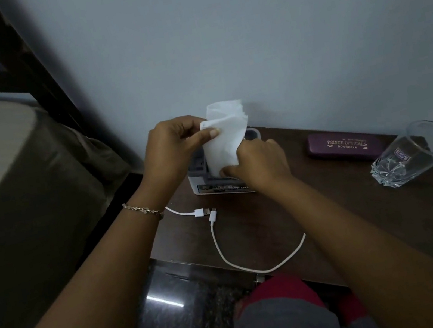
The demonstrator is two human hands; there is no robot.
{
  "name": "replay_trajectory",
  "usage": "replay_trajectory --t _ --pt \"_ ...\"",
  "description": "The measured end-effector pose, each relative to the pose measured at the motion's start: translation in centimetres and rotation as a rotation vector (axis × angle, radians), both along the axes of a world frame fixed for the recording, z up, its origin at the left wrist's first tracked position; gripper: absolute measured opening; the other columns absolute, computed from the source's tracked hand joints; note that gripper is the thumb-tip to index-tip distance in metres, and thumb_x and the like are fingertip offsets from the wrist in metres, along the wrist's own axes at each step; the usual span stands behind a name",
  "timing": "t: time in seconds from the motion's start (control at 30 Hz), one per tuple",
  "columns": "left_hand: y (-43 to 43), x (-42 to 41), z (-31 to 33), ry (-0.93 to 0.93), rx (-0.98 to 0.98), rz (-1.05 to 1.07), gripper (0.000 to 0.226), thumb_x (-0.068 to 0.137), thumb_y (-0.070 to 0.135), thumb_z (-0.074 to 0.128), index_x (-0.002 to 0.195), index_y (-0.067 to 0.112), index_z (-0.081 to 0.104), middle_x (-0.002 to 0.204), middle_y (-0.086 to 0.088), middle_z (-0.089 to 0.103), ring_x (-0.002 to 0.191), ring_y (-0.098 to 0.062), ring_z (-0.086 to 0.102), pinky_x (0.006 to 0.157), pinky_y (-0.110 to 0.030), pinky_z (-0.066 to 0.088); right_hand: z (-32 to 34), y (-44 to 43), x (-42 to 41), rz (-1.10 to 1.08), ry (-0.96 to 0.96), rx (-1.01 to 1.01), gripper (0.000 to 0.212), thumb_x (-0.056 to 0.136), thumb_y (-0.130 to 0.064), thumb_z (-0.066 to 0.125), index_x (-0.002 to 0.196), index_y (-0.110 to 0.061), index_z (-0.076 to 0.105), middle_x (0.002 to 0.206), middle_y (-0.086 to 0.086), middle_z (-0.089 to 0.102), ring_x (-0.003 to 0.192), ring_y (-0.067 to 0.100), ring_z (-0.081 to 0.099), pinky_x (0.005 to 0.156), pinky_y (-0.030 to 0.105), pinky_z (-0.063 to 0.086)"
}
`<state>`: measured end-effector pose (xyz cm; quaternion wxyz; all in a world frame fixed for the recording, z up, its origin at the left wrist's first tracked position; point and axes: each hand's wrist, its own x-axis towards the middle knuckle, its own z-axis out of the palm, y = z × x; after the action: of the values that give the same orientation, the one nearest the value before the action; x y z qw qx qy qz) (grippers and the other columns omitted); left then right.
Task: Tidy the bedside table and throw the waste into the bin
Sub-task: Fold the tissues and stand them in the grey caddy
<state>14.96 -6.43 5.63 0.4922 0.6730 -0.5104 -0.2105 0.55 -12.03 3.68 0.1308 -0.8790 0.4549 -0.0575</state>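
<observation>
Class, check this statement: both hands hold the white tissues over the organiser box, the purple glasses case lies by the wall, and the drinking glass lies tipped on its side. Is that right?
One detail is wrong. In the head view the drinking glass stands upright on its base on the bedside table, not on its side. The rest holds: left hand and right hand hold the white tissues, and the purple glasses case lies by the wall.
</observation>
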Motion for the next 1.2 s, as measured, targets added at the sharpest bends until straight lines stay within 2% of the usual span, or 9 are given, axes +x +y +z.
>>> replay_trajectory --t 0.2,0.4,0.6,0.67,0.77,0.93,1.0,1.1,1.2 --pt "0.1 0.0 -0.3 -0.051 0.011 0.067 0.03 0.074 0.045 0.067 0.089 0.02 0.074 0.087 0.001 0.073 0.085 -0.018 0.067 0.078 -0.047 0.055 0.0 -0.2 -1.0 -0.096 -0.183 0.123 0.033 0.076 -0.043 0.069 0.102 -0.024 0.065 0.097 0.002 0.07 0.089 0.027 0.064 0.067 0.033 0.048" --pt "-0.3 0.0 -0.9 -0.068 0.018 0.071 0.045 0.07 0.054 0.062 0.095 0.019 0.074 0.096 0.001 0.074 0.091 -0.017 0.067 0.081 -0.045 0.056 -0.5 -0.4 -0.6 -0.039 -0.181 0.033 0.028 0.081 -0.038 0.067 0.103 -0.022 0.063 0.094 0.002 0.07 0.085 0.026 0.064 0.061 0.028 0.036" --pt "0.0 -0.3 -1.6 0.032 -0.014 0.053 0.02 0.079 0.028 0.071 0.096 0.018 0.073 0.095 0.001 0.072 0.091 -0.014 0.067 0.082 -0.036 0.056 -1.1 -0.4 -0.7 -0.083 -0.211 0.041 0.036 0.079 -0.04 0.067 0.111 -0.026 0.06 0.098 0.002 0.069 0.09 0.028 0.064 0.064 0.03 0.042" --pt "-0.1 -0.4 -1.6 0.074 -0.021 0.022 0.017 0.08 0.023 0.071 0.096 0.021 0.071 0.095 0.001 0.072 0.09 -0.012 0.067 0.08 -0.028 0.056 -0.9 -0.6 -0.7 -0.116 -0.26 0.12 0.041 0.076 -0.042 0.069 0.114 -0.028 0.059 0.104 0.001 0.069 0.094 0.027 0.063 0.072 0.035 0.05" --pt "-0.4 -0.3 -1.9 0.095 -0.01 0.017 0.015 0.079 0.025 0.071 0.094 0.022 0.071 0.096 0.0 0.072 0.089 -0.011 0.067 0.075 -0.023 0.056 -0.8 -0.9 -0.7 -0.155 -0.31 0.198 0.042 0.074 -0.043 0.07 0.113 -0.029 0.06 0.108 0.001 0.069 0.098 0.026 0.063 0.078 0.039 0.051" --pt "0.0 -0.3 -2.6 0.001 0.053 0.022 0.024 0.078 0.028 0.072 0.099 0.018 0.073 0.106 0.002 0.071 0.097 -0.011 0.066 0.083 -0.026 0.055 -1.0 -0.7 -0.8 -0.151 -0.276 0.18 0.039 0.075 -0.042 0.069 0.112 -0.03 0.061 0.105 0.001 0.069 0.097 0.026 0.063 0.073 0.032 0.046" --pt "0.4 -0.3 -2.8 -0.036 0.043 0.033 0.021 0.076 0.026 0.073 0.097 0.023 0.072 0.104 0.009 0.069 0.097 -0.005 0.064 0.085 -0.019 0.051 -0.7 -0.8 -0.9 -0.158 -0.308 0.205 0.044 0.073 -0.044 0.071 0.114 -0.032 0.06 0.107 -0.001 0.069 0.098 0.025 0.063 0.077 0.035 0.05" --pt "0.9 -0.2 -3.5 -0.109 0.044 0.047 0.022 0.075 0.024 0.074 0.096 0.023 0.072 0.1 0.01 0.067 0.09 -0.003 0.062 0.077 -0.008 0.048 -0.3 -1.0 -1.1 -0.175 -0.385 0.253 0.045 0.072 -0.042 0.072 0.115 -0.032 0.061 0.11 -0.003 0.07 0.101 0.022 0.063 0.081 0.038 0.052" --pt "0.7 -0.1 -4.1 -0.206 0.07 0.074 0.02 0.075 0.027 0.073 0.093 0.019 0.074 0.096 0.006 0.067 0.09 -0.013 0.062 0.079 -0.027 0.053 -0.6 -0.7 -1.0 -0.182 -0.363 0.243 0.04 0.075 -0.039 0.07 0.114 -0.032 0.062 0.108 -0.003 0.071 0.1 0.023 0.064 0.077 0.036 0.052"
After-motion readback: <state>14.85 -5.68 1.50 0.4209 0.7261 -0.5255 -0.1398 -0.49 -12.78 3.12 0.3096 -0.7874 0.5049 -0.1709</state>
